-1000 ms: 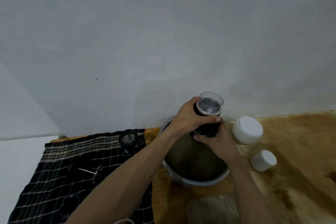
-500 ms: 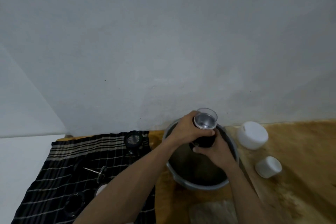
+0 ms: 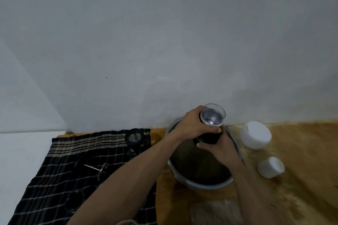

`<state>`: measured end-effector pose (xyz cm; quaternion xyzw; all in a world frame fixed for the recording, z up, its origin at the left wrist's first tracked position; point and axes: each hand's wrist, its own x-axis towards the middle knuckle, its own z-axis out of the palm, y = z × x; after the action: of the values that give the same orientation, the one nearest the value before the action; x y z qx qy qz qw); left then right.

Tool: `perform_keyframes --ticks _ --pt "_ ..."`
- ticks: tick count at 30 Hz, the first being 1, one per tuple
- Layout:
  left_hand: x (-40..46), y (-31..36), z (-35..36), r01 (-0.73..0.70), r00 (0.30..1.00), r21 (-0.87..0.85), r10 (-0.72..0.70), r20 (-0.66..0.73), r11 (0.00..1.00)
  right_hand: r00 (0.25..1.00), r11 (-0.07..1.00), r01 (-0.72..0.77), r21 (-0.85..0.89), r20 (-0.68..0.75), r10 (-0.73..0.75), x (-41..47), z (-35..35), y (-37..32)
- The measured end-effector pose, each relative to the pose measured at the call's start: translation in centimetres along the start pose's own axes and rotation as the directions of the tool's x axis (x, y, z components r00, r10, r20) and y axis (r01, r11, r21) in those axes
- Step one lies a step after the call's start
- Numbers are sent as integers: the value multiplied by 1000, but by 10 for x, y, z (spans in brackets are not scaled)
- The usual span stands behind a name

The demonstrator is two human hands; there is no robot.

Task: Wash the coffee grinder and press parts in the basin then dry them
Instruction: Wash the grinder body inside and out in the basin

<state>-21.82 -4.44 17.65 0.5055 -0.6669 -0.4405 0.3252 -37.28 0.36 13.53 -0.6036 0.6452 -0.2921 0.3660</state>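
Observation:
I hold a black coffee grinder (image 3: 210, 134) with a clear top cup and shiny metal inside above the grey basin (image 3: 204, 185). My left hand (image 3: 193, 127) grips its upper part just under the clear rim. My right hand (image 3: 219, 149) grips the lower black body from below. On the dark striped cloth (image 3: 73, 170) at the left lie a round black press part (image 3: 135, 138), a metal plunger rod with disc (image 3: 97, 169) and a dark ring (image 3: 75, 200). My left forearm hides part of the cloth.
Two white containers stand right of the basin on the wooden table: a large round one (image 3: 255, 135) and a smaller one (image 3: 270, 167). A pale folded cloth (image 3: 214, 212) lies near the front edge. A grey wall rises right behind the basin.
The grinder stays in both hands over the basin. It dipped lower half a second ago and is now raised and tilted slightly, showing its metal inside.

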Motion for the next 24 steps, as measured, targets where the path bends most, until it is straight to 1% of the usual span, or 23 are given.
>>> perform_keyframes --ticks 2,5,11,15,19,21,24 --pt "3 3 -2 -1 1000 -5 1 -6 1000 1000 1000 -7 -11 -10 7 4 -3 0" --pt "1 7 -7 15 1000 -71 -17 -25 997 1000 1000 -2 -17 1 2 7 -5 -3" --pt "-9 16 -51 13 995 -116 -25 -101 993 992 999 38 28 118 -41 19 1 -38" --pt "-26 22 -110 23 989 -83 -34 -141 996 969 985 128 115 199 -149 27 23 -89" --pt "-55 24 -178 37 979 -37 -43 -201 999 932 964 221 148 258 -253 32 61 -143" --pt "-70 20 -207 65 973 -2 -64 -220 998 915 955 247 166 284 -286 36 84 -164" --pt "-97 2 -248 140 955 75 -115 -272 987 878 945 294 144 351 -326 36 127 -195"
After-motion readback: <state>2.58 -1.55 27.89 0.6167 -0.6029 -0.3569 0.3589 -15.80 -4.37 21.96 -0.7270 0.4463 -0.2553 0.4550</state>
